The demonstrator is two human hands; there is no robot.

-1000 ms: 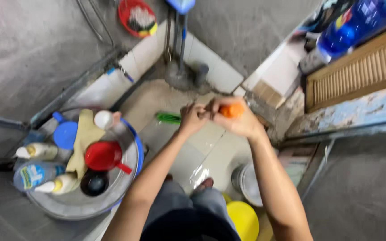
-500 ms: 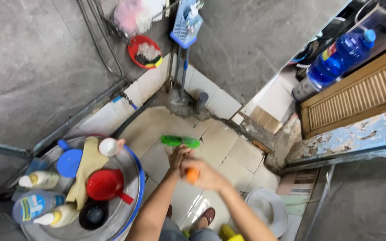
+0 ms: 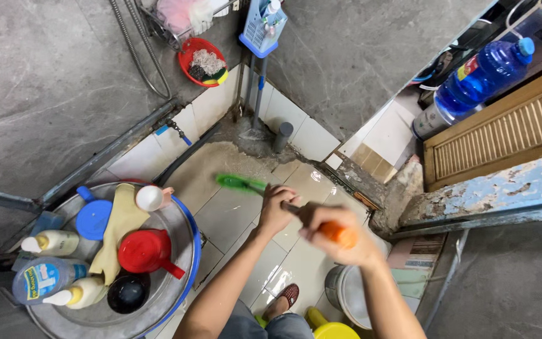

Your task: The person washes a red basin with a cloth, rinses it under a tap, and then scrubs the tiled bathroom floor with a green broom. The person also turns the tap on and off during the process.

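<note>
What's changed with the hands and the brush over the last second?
Both hands stayed on the brush handle. The left hand and right hand, gripping the orange end, first drew back toward the body, then pushed out again, now spread further along the handle. The green brush head swept over the wet floor tiles toward the corner. The metal basin with its red scoop and bottles looks undisturbed.
</note>
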